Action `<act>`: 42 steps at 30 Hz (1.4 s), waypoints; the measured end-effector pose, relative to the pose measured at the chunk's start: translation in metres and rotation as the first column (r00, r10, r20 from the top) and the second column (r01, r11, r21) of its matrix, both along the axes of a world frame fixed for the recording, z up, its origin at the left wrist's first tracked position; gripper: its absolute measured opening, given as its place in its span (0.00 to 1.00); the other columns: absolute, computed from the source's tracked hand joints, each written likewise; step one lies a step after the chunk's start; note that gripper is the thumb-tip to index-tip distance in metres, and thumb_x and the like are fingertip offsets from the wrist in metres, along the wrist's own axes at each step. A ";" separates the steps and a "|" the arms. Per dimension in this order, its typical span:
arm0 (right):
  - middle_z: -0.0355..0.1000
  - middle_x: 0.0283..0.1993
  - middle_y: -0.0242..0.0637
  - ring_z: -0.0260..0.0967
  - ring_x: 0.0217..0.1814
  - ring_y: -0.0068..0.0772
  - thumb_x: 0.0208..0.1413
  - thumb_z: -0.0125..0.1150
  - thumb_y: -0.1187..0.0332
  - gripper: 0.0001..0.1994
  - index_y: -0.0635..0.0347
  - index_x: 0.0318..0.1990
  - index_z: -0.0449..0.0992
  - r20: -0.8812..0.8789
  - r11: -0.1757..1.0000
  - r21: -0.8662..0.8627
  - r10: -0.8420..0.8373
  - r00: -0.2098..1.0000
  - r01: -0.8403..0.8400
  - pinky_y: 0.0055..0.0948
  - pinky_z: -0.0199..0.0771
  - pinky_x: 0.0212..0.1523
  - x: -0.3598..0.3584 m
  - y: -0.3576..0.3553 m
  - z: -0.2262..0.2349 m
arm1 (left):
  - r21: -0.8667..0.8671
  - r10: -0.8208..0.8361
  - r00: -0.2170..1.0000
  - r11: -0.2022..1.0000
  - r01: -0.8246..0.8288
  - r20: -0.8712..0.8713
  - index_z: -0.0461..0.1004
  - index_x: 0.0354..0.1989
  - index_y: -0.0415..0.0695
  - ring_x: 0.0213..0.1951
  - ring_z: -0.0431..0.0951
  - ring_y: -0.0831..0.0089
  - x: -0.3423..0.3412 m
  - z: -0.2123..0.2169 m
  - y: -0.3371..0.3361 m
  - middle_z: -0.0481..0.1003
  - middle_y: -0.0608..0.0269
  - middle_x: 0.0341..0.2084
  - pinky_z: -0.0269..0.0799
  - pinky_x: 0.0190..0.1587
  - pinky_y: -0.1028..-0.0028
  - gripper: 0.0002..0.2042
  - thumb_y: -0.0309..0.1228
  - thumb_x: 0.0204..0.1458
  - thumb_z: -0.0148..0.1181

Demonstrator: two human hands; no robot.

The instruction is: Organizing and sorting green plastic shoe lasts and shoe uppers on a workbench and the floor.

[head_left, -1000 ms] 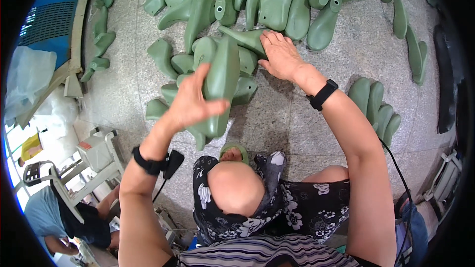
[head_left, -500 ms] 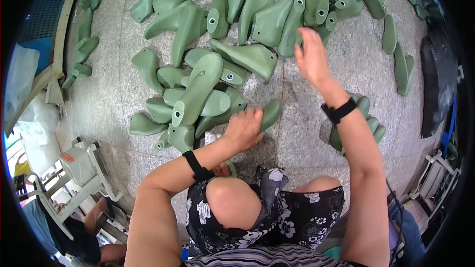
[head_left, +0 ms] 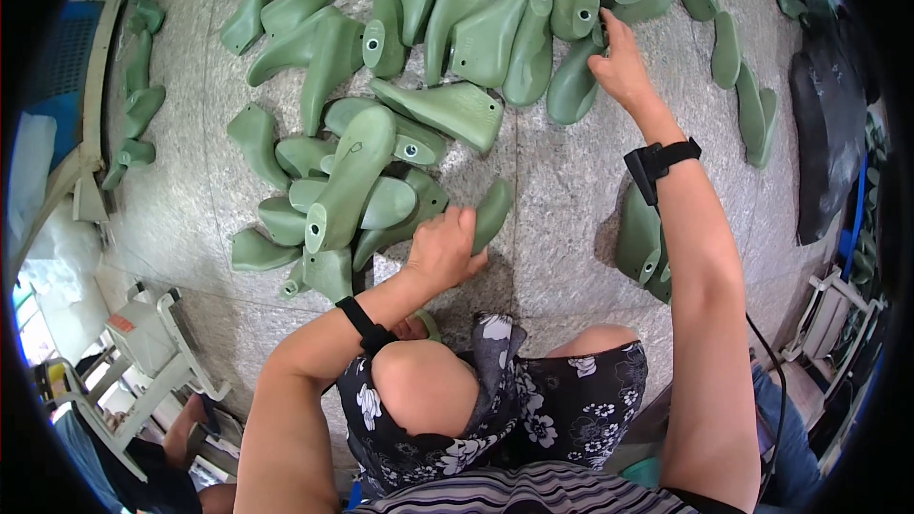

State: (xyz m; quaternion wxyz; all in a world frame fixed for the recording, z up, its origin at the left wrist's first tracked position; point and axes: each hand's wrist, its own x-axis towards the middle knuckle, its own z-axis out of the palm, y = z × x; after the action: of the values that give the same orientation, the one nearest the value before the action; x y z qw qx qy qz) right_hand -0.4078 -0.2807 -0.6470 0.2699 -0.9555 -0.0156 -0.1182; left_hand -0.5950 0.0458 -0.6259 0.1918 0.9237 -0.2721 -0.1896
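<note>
My left hand [head_left: 442, 249] is closed around a green shoe last [head_left: 492, 212], whose rounded toe end sticks out to the right. Just left of that hand lies a heap of green shoe lasts, with one long last [head_left: 352, 176] across the top. At the far side, my right hand [head_left: 624, 65] reaches to another green last [head_left: 573, 86]. Its thumb and fingers are spread at that last's upper end, which they partly hide; a firm hold does not show.
A wide pile of green lasts [head_left: 486, 38] spreads along the far side. More lasts [head_left: 638, 233] stand under my right forearm. Others line the left [head_left: 143, 109] and right [head_left: 752, 114]. A black plastic bag [head_left: 830, 152] lies far right; a white-framed stool [head_left: 152, 333] stands left.
My right hand has shifted to the right side of the far last, uncovering its body. My left hand still grips its last. The whole view has shifted slightly.
</note>
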 end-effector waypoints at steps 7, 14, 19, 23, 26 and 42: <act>0.61 0.58 0.58 0.61 0.58 0.61 0.43 0.57 0.71 0.36 0.69 0.64 0.55 -0.313 0.980 -0.191 -0.005 0.950 -0.057 0.48 0.64 0.58 -0.044 0.016 0.035 | -0.023 0.052 0.998 0.998 -0.052 -0.023 0.64 0.40 0.38 0.30 0.75 0.51 -0.001 -0.001 0.003 0.70 0.50 0.31 0.73 0.33 0.59 0.25 0.40 0.38 0.68; 0.60 0.59 0.62 0.59 0.62 0.60 0.47 0.64 0.60 0.40 0.62 0.65 0.52 -0.388 0.959 0.114 -0.198 0.900 0.260 0.42 0.62 0.61 -0.064 0.037 0.027 | -0.029 0.078 0.997 0.996 -0.079 -0.028 0.65 0.40 0.38 0.31 0.76 0.51 -0.005 -0.001 0.002 0.71 0.49 0.31 0.73 0.34 0.60 0.24 0.39 0.38 0.68; 0.66 0.51 0.66 0.65 0.53 0.67 0.47 0.63 0.61 0.37 0.54 0.64 0.53 -0.377 0.939 0.163 -0.225 0.899 0.303 0.50 0.67 0.53 -0.059 0.023 0.022 | -0.012 0.074 0.997 0.997 -0.074 -0.025 0.65 0.39 0.37 0.30 0.76 0.52 -0.007 -0.004 0.005 0.71 0.49 0.30 0.73 0.33 0.60 0.24 0.38 0.39 0.67; 0.73 0.43 0.60 0.70 0.46 0.63 0.47 0.59 0.65 0.35 0.56 0.64 0.54 -0.301 0.935 0.037 -0.325 0.896 0.352 0.49 0.68 0.50 -0.057 -0.032 0.013 | -0.056 0.075 0.997 0.996 -0.075 0.004 0.64 0.39 0.38 0.29 0.76 0.52 -0.003 -0.004 -0.003 0.71 0.50 0.29 0.73 0.32 0.60 0.23 0.38 0.39 0.67; 0.69 0.51 0.63 0.67 0.53 0.64 0.45 0.61 0.66 0.35 0.56 0.63 0.55 -0.406 0.932 -0.058 -0.350 0.844 0.358 0.48 0.67 0.54 -0.063 -0.046 0.033 | -0.040 0.076 0.997 0.996 -0.076 0.003 0.64 0.39 0.37 0.29 0.76 0.52 -0.005 -0.005 0.003 0.71 0.49 0.29 0.73 0.32 0.60 0.24 0.37 0.39 0.67; 0.72 0.40 0.46 0.72 0.43 0.51 0.47 0.64 0.45 0.25 0.59 0.40 0.72 -0.283 0.815 -0.580 -0.200 0.938 -0.002 0.44 0.74 0.41 -0.076 -0.100 0.049 | 0.137 -0.004 0.998 0.990 0.012 -0.061 0.64 0.45 0.36 0.28 0.77 0.52 -0.004 0.006 -0.014 0.73 0.49 0.31 0.74 0.31 0.61 0.29 0.43 0.41 0.67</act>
State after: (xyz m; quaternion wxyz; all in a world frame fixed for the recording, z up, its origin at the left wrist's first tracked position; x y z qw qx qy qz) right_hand -0.4842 -0.3810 -0.5983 -0.0371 -0.9975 0.0457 0.0400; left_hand -0.5994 0.0320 -0.6199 0.1349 0.9276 -0.2560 -0.2364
